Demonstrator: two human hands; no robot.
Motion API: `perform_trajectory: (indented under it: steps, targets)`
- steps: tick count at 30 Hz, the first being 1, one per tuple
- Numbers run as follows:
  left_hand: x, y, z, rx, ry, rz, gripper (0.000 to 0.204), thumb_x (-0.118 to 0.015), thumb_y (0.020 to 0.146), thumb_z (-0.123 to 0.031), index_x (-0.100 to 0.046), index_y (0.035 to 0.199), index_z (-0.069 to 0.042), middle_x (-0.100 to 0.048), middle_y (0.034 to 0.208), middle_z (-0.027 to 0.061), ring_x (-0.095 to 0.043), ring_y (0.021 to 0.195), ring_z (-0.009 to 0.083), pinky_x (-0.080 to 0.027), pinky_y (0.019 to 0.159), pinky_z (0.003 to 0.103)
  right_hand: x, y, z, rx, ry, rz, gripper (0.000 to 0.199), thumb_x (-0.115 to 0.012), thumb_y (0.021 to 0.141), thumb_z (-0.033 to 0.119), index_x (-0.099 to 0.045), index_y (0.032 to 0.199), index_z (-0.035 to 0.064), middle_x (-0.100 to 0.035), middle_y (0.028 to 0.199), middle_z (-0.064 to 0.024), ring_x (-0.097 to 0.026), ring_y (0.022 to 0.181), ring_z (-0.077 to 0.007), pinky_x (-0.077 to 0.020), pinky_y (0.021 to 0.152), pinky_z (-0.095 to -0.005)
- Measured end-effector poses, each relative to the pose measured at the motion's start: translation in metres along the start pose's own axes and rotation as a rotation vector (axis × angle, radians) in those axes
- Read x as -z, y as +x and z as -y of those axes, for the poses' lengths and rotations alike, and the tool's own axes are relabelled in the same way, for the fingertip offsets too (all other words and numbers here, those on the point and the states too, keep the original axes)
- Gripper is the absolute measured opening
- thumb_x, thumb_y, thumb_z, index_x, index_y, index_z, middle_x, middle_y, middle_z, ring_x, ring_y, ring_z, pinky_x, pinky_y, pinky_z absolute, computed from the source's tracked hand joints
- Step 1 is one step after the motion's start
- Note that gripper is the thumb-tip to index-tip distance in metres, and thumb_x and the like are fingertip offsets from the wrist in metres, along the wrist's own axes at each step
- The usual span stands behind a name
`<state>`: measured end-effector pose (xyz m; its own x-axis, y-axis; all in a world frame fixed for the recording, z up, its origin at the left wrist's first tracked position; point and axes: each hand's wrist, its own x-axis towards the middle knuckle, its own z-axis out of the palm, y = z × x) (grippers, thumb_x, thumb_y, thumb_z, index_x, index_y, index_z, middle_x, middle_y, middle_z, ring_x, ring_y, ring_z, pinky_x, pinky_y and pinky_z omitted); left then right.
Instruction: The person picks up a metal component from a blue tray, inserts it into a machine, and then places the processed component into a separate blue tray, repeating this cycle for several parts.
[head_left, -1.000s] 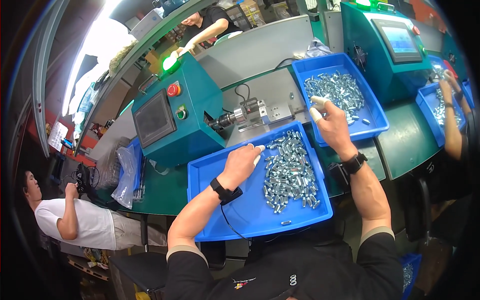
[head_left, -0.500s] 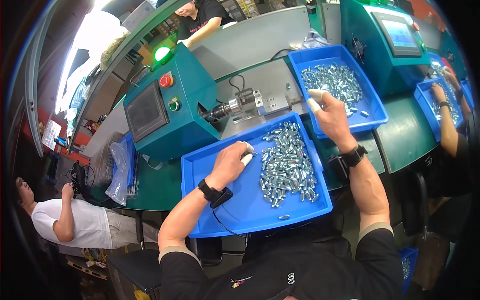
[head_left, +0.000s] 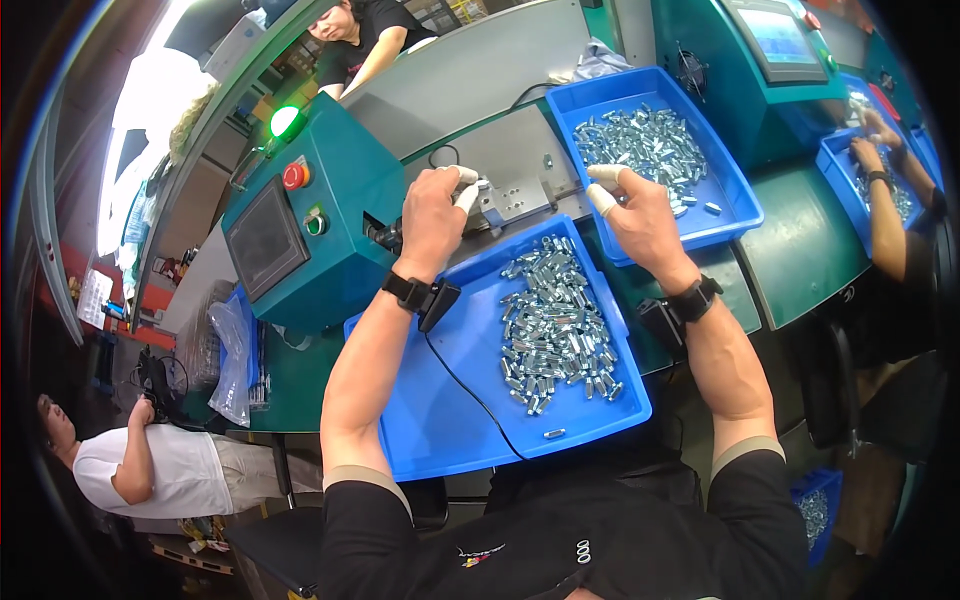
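Note:
My left hand (head_left: 436, 218) is at the metal clamp fixture (head_left: 515, 200) of the green machine, its thumb and index finger in pale finger cots closing around a spot by the jaws. What they pinch is too small to make out, and the hand hides much of the chuck. My right hand (head_left: 645, 222), also in finger cots, hovers over the left edge of the back blue tray (head_left: 742, 222), thumb and index finger apart with nothing visible between them. Small shiny metal fittings (head_left: 560, 325) lie heaped in the front blue tray (head_left: 430, 425); more fittings (head_left: 645, 145) fill the back one.
The machine housing (head_left: 335, 200) carries a dark screen (head_left: 267, 238), a red stop button (head_left: 295, 176) and a lit green lamp (head_left: 286, 123). A second machine (head_left: 760, 100) stands at right. Co-workers are across the bench, at far left and far right. A wrist cable (head_left: 470, 395) crosses the front tray.
My left hand has moved from inside the front tray up and left to the machine's fixture. The right hand stays near the back tray's left edge, and the whole view has shifted slightly.

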<state>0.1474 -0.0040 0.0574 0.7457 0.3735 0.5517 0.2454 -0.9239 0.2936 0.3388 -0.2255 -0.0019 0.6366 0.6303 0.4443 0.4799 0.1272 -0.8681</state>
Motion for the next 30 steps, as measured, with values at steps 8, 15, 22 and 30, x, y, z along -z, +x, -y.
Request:
perform_trajectory:
  steps: [8, 15, 22, 30]
  targets:
    - [-0.005, 0.002, 0.007, -0.022, 0.051, 0.031, 0.013, -0.080, 0.092, -0.011, -0.080, 0.105, -0.008, -0.072, 0.090, 0.0115, -0.065, 0.086, 0.0301, -0.051, 0.078, 0.042, 0.002, 0.001, -0.003, -0.019, 0.046, 0.030, 0.030, -0.073, 0.100, 0.013, -0.075, 0.126, -0.0020, -0.082, 0.106, -0.0167, -0.077, 0.091, -0.0205, -0.0601, 0.081, -0.0330]
    - [-0.007, 0.003, 0.009, -0.042, 0.061, 0.039, 0.015, -0.080, 0.091, -0.011, -0.081, 0.106, -0.008, -0.071, 0.090, 0.0118, -0.064, 0.084, 0.0300, -0.051, 0.076, 0.042, 0.003, 0.002, -0.003, -0.020, 0.039, 0.027, 0.030, -0.073, 0.101, 0.014, -0.075, 0.127, -0.0019, -0.082, 0.105, -0.0158, -0.076, 0.090, -0.0196, -0.0596, 0.082, -0.0326]
    - [-0.001, 0.005, 0.019, -0.240, 0.155, 0.071, 0.017, -0.078, 0.089, -0.006, -0.081, 0.105, -0.008, -0.072, 0.092, 0.0116, -0.065, 0.089, 0.0339, -0.052, 0.084, 0.046, 0.003, 0.003, 0.002, -0.028, 0.010, 0.033, 0.031, -0.073, 0.103, 0.013, -0.074, 0.130, -0.0019, -0.081, 0.104, -0.0101, -0.071, 0.089, -0.0124, -0.0572, 0.082, -0.0296]
    - [0.029, -0.050, -0.007, -0.281, 0.110, -0.005, 0.019, -0.080, 0.089, -0.005, -0.080, 0.107, -0.005, -0.075, 0.103, 0.0139, -0.071, 0.102, 0.0358, -0.056, 0.094, 0.046, 0.001, 0.001, 0.008, -0.083, -0.114, 0.043, 0.035, -0.073, 0.103, 0.014, -0.072, 0.135, 0.0007, -0.081, 0.107, -0.0106, -0.071, 0.090, -0.0121, -0.0572, 0.081, -0.0298]
